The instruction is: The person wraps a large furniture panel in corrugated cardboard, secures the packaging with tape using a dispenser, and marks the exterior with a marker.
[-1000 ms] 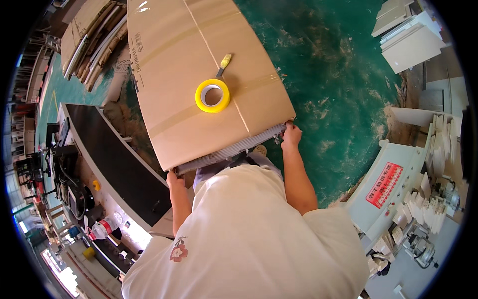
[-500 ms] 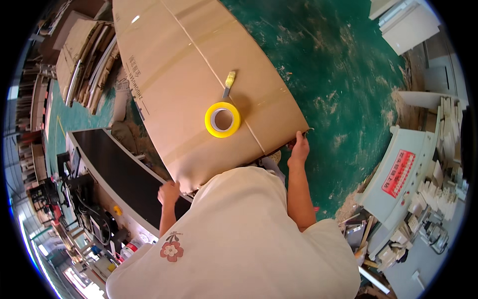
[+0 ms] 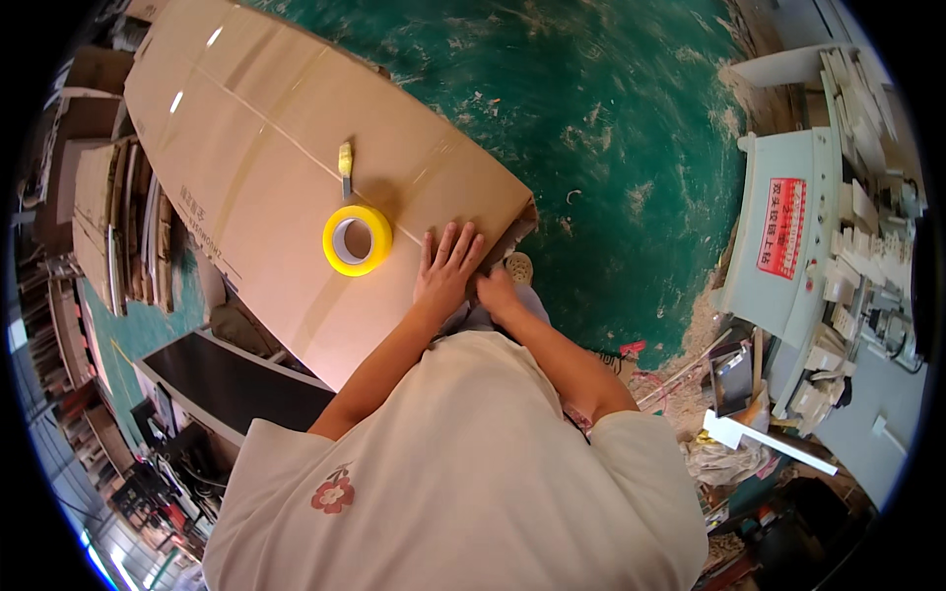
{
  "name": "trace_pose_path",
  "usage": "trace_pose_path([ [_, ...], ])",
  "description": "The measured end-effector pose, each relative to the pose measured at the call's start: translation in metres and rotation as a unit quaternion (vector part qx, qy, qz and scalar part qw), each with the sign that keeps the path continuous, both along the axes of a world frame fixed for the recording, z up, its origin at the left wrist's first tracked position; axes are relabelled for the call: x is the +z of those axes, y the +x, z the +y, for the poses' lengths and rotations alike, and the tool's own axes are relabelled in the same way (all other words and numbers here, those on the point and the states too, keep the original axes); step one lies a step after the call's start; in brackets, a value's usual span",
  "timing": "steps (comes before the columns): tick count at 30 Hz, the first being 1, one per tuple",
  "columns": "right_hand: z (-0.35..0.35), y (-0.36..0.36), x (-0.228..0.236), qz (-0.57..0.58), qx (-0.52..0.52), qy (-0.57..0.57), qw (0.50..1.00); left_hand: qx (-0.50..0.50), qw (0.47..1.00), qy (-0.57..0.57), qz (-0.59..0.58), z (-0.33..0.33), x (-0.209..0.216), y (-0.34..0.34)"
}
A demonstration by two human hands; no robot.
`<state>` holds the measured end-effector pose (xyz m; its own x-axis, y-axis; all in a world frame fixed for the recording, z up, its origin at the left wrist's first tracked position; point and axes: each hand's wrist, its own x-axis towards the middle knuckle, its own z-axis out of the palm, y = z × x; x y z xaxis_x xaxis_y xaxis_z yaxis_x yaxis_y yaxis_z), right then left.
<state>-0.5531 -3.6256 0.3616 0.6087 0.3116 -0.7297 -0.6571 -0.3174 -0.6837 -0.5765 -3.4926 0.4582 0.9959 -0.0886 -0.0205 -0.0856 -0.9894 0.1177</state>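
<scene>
Cardboard box, lengthwise toward upper left

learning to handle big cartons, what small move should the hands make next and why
Perhaps press the near end of the carton inward with the right hand: that hand is at the end's edge, while the left hand lies spread on top, where it could steady things.

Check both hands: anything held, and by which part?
Left hand holds nothing: it's flat on top of the carton. Right hand is at the carton's near edge; whether it grips there can't be told.
</scene>
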Motion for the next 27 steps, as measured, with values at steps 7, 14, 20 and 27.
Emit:
trace_pose_path([
  [7, 0.017, 0.014, 0.04, -0.089, 0.026, -0.036, 0.995, -0.048, 0.988, -0.107, 0.098, 0.023, 0.031, 0.001],
  [14, 0.03, 0.09, 0.045, -0.081, -0.377, 0.182, 0.905, -0.051, 0.997, -0.026, 0.047, 0.025, 0.028, -0.008],
  [20, 0.037, 0.138, 0.073, -0.133, -0.375, 0.093, 0.913, 0.055, 0.981, -0.148, -0.112, 0.071, 0.062, -0.012],
  [27, 0.029, 0.143, 0.059, -0.474, -0.073, -0.303, 0.823, 0.228, 0.969, -0.091, -0.019, 0.119, 0.038, -0.054],
])
